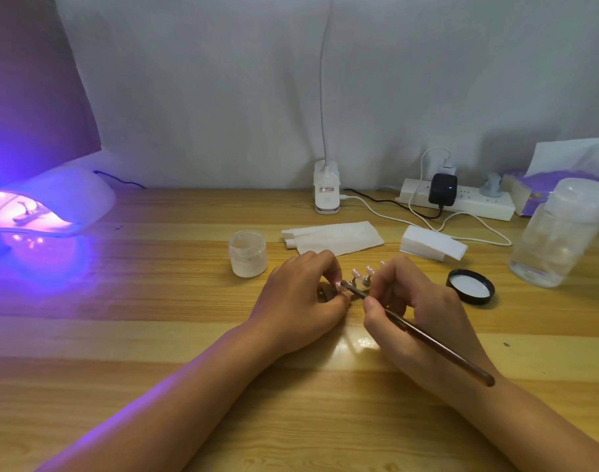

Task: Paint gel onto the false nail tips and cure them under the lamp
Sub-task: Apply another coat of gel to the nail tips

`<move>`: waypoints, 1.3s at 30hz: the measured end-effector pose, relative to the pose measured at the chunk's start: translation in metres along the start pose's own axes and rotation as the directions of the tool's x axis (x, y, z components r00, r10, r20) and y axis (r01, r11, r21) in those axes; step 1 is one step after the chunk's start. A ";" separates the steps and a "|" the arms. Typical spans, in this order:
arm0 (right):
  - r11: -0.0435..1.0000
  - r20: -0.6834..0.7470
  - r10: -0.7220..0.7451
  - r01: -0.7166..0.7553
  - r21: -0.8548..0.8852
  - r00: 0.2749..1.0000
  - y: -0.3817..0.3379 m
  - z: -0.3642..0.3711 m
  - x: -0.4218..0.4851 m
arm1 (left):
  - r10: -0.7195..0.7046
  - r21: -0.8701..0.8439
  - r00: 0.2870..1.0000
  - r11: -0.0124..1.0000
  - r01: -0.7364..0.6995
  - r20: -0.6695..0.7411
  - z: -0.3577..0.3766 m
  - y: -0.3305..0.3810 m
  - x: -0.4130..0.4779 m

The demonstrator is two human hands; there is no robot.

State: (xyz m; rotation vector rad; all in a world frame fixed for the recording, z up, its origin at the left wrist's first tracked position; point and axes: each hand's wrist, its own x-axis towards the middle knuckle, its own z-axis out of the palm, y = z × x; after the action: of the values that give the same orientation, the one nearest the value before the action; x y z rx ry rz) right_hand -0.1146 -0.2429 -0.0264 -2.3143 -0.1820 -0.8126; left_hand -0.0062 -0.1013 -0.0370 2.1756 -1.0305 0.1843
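My left hand [301, 298] pinches a small stand with a pink nail tip [339, 285] on it, low over the wooden table. My right hand [417, 311] grips a long brown brush [427, 338], and the brush tip touches that nail tip. Two more pink nail tips on metal stands [361, 275] sit just behind, between my hands. The open jar of white gel [248, 253] stands left of them. At the far left the white curing lamp [59, 202] glows purple, with something on a stand inside it.
The jar's black lid [471, 286] lies to the right, inside up. A clear plastic bottle [557, 233] stands at the far right, with a tissue pack behind it. White wipes [335, 237], a white block, a clip lamp base [327, 189] and a power strip with cables sit along the back.
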 end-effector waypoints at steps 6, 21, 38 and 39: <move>0.999 -0.002 0.006 -0.006 -0.035 1.000 0.002 0.001 0.000 | -0.001 0.004 1.000 1.000 0.001 -0.004 0.000 0.001 0.000; 0.999 0.011 -0.022 0.023 -0.044 1.000 0.001 0.001 -0.001 | -0.008 0.010 1.000 1.000 0.008 0.000 0.000 0.001 0.000; 0.996 -0.081 0.035 -0.042 -0.080 0.996 0.005 0.003 -0.002 | -0.017 0.028 1.000 0.999 0.017 0.006 0.001 0.000 0.000; 0.996 -0.086 0.035 -0.042 -0.077 0.996 0.005 0.004 -0.001 | -0.021 0.028 1.000 0.999 0.021 0.004 0.001 0.000 0.000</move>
State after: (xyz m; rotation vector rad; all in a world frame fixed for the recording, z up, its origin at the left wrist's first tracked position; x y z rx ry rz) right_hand -0.1120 -0.2445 -0.0320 -2.3438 -0.0688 -0.9111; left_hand -0.0059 -0.1019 -0.0378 2.2126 -1.0124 0.1851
